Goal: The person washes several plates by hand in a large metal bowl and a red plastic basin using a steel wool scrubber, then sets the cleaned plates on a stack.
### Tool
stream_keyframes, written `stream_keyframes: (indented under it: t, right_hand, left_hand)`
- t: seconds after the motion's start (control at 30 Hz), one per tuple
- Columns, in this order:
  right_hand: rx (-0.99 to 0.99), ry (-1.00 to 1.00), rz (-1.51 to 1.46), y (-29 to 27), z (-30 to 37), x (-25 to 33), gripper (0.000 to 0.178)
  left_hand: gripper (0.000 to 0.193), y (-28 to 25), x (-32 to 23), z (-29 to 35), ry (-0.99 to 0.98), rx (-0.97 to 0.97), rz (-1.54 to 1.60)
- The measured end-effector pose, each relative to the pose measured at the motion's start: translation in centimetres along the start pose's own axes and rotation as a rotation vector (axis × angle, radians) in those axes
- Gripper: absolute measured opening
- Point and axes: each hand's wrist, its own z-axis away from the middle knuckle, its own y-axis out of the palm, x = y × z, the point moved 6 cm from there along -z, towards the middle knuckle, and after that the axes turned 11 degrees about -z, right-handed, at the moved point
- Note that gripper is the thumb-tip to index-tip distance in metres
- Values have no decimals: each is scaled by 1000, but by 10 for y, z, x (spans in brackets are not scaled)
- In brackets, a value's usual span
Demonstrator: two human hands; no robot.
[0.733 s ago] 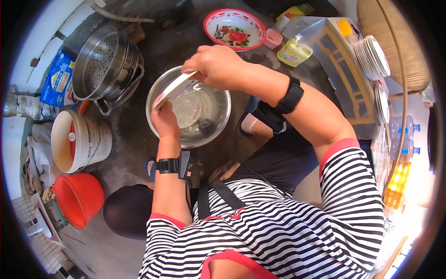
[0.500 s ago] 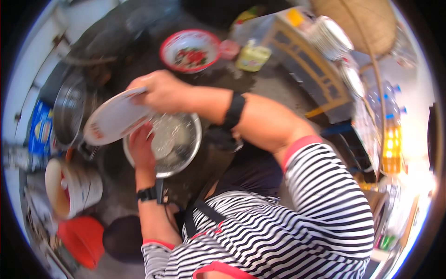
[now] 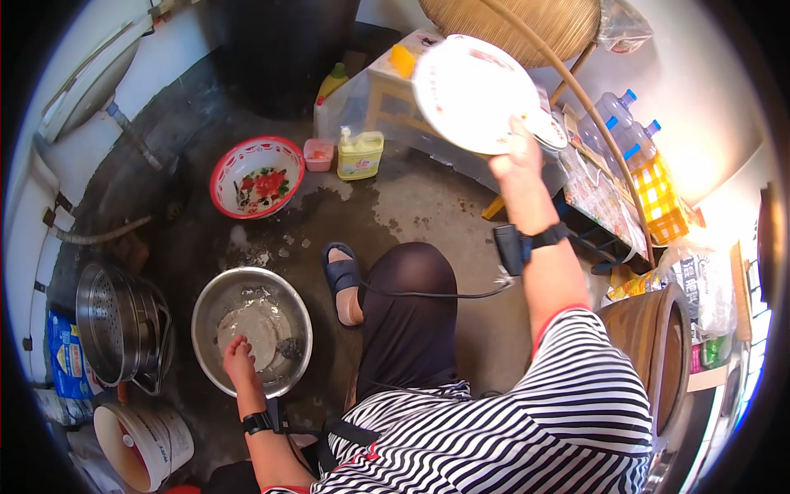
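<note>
**Dishes on a wet concrete floor**

Down on the damp grey concrete floor (image 3: 411, 206), a person in a striped shirt crouches over a steel basin (image 3: 252, 331). The left hand (image 3: 239, 360) reaches into the basin, fingers curled down onto a plate (image 3: 251, 329) lying flat in the soapy water at the bottom. The right hand (image 3: 514, 156) is raised well apart from it, up by the rack (image 3: 395, 107), and pinches the lower rim of a white plate (image 3: 471, 92) held tilted in the air, thumb on the near face.

Dark wet patches spread across the floor between the basin and a red-rimmed flowered bowl (image 3: 257, 177). Just beside that bowl stand a small pink tub (image 3: 318, 154) and a yellow soap bottle (image 3: 360, 154). A steel strainer pot (image 3: 115, 323) sits left of the basin, with a white bucket (image 3: 140, 445) below it. Clear water bottles (image 3: 613, 119) stand by the pale wall at the right, near a large woven tray (image 3: 527, 25).
</note>
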Motion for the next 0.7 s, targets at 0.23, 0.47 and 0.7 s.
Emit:
stream_keyframes:
  t: [0.23,0.47,0.7]
  right_hand:
    - [-645,-299,-87,-128,-80,102,34]
    - [-779,-316,-76,-156,-127,110,31]
    - [-726,134,590,-161,-136,97,38]
  left_hand:
    - [19,8,15,-1,-32,51,-154]
    - [19,0,31,1,-76,35,-231]
    - [18,-3,55,2,-121,10,-201]
